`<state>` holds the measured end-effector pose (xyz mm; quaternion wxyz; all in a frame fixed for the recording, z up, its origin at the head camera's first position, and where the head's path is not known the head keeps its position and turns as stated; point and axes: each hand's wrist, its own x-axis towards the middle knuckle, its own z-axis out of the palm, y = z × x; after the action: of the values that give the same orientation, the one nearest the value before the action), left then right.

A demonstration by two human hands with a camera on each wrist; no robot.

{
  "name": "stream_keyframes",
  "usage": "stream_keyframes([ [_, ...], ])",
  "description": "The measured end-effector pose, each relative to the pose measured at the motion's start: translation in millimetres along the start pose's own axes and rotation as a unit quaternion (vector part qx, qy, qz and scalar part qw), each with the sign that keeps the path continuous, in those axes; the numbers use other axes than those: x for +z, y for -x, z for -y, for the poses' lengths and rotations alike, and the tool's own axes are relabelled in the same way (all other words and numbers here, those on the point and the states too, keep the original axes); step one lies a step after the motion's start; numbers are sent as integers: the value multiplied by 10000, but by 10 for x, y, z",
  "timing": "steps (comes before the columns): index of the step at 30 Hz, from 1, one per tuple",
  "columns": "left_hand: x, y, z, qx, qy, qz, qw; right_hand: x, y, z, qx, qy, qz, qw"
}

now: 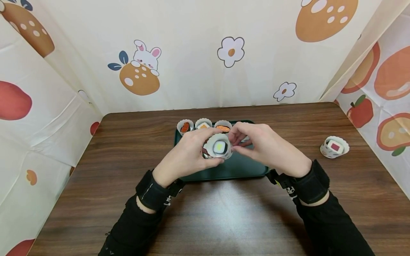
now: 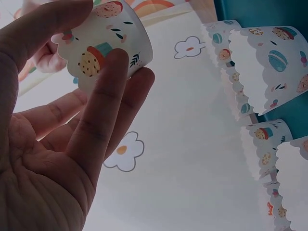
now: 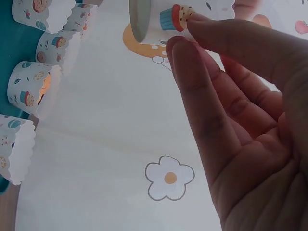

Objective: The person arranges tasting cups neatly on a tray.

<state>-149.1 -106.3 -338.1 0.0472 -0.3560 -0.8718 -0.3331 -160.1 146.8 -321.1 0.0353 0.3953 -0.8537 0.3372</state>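
My left hand (image 1: 192, 149) grips a white paper baking cup (image 1: 209, 147) with a scalloped rim and a cupcake print, held above the tray. Inside the cup sits a toy sushi piece (image 1: 220, 147), white with a yellow-green centre and a dark wrap. From the other side my right hand (image 1: 259, 144) meets the same cup, its thumb and fingertips at the cup's wall. In the right wrist view the thumb (image 3: 211, 30) lies over the print. The left wrist view shows the left fingers (image 2: 98, 106) curled round the cup's side.
Along the far side of a dark green tray (image 1: 237, 167) stand several like cups, one with a red-orange piece (image 1: 185, 127), one with an orange-topped piece (image 1: 223, 128). Others are partly hidden by my hands. Another filled cup (image 1: 334, 147) stands alone at the table's right.
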Motion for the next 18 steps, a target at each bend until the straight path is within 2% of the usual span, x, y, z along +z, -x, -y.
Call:
stream_keyframes([
  [10, 13, -1, 5, 226, -82, -116, 9996, 25, 21, -30, -550, 282, -19, 9981],
  [18, 14, 24, -6, 207, -67, -154, 9996, 5, 12, 9, -586, 152, 144, 9981],
])
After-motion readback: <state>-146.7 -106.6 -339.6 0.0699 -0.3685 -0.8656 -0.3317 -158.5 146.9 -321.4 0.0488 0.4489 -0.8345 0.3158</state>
